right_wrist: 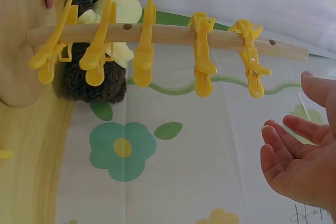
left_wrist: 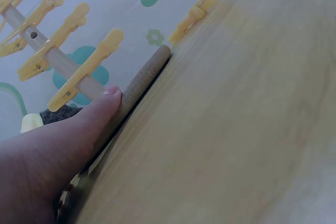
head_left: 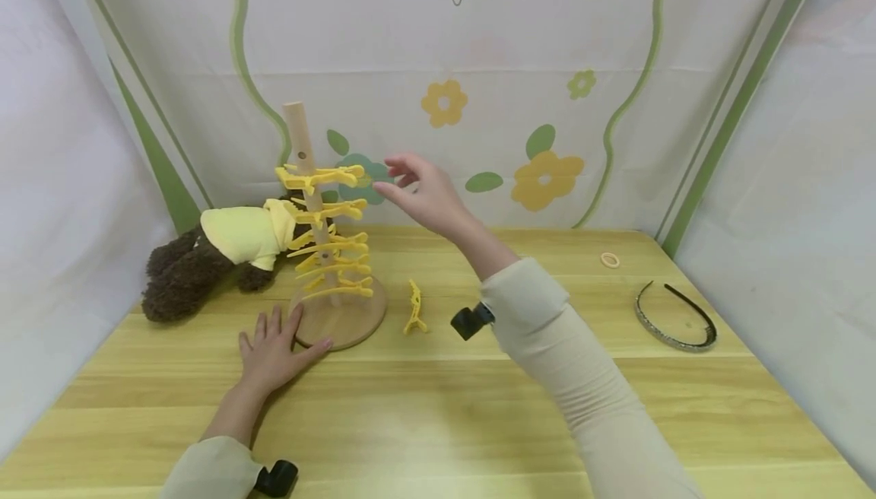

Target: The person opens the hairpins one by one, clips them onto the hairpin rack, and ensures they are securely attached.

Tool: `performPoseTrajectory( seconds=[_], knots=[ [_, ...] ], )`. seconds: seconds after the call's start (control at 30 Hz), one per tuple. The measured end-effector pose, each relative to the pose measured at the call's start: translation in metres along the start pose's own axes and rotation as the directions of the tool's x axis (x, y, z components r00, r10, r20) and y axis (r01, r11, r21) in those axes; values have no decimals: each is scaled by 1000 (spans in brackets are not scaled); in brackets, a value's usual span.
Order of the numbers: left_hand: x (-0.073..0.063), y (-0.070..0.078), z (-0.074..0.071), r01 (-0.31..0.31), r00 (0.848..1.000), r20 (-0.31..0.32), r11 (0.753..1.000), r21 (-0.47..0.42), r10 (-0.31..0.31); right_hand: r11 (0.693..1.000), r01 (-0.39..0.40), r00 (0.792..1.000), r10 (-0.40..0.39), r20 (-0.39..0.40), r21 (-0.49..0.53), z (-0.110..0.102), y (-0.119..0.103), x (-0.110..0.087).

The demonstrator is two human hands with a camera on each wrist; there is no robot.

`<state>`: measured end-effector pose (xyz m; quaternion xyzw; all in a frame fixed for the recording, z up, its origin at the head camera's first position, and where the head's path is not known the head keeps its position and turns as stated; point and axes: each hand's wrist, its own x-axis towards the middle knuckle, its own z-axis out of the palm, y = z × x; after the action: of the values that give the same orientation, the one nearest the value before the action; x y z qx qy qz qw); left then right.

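Note:
Several yellow hair clips (head_left: 333, 175) are clamped one above another on an upright wooden post (head_left: 297, 128) with a round base (head_left: 342, 332). My left hand (head_left: 270, 354) lies with spread fingers at the base's left edge, its thumb (left_wrist: 107, 100) on the base. To the right of the topmost clip, my right hand (head_left: 427, 195) hangs in the air, fingers loosely bent and nothing in them. In the right wrist view a gap separates this hand (right_wrist: 304, 161) from the nearest clip (right_wrist: 251, 59). One more yellow hair clip (head_left: 414, 307) lies on the table just right of the base.
A dark brown plush toy (head_left: 181, 274) in a yellow top lies behind the post, at the left. On the table's right side are a headband (head_left: 674, 341) and a small beige ring (head_left: 610, 260). A printed white cloth (head_left: 383, 27) hangs along the back.

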<state>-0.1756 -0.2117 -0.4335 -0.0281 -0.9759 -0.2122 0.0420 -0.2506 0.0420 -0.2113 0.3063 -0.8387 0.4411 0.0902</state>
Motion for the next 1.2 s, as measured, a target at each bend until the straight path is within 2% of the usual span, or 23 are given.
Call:
performPoseTrajectory(
  seconds=[0.17,0.3,0.43,0.6,0.67,0.83,0.9,1.07,1.2],
  knots=[
    [0,-2,-1,4,1000,-1,1000,3,-4,999,17,1000,-17,3,40,-2,17,-21],
    [0,-2,-2,2,1000,-2,1000,-1,-2,998,-21,1000,21,3,66,7,40,-39],
    [0,-2,-2,2,1000,-2,1000,-1,-2,991,-94,996,93,16,97,22,65,-57],
    [0,-2,-2,5,1000,-1,1000,2,-5,970,-202,978,195,69,133,41,90,-78],
    [0,-2,-2,5,1000,-1,1000,1,-5,959,-245,968,233,96,145,45,88,-86],
    [-1,-2,-2,7,1000,3,1000,-2,-7,932,-318,945,298,136,171,59,103,-99],
    [-1,-2,-2,9,1000,5,1000,-2,-9,933,-310,948,290,131,180,67,118,-102],
    [-1,-1,-4,9,1000,5,1000,-5,-9,939,-282,958,266,103,199,78,128,-110],
    [-1,0,-4,11,1000,5,1000,-6,-10,926,-300,953,282,112,228,85,136,-117]
  ],
)
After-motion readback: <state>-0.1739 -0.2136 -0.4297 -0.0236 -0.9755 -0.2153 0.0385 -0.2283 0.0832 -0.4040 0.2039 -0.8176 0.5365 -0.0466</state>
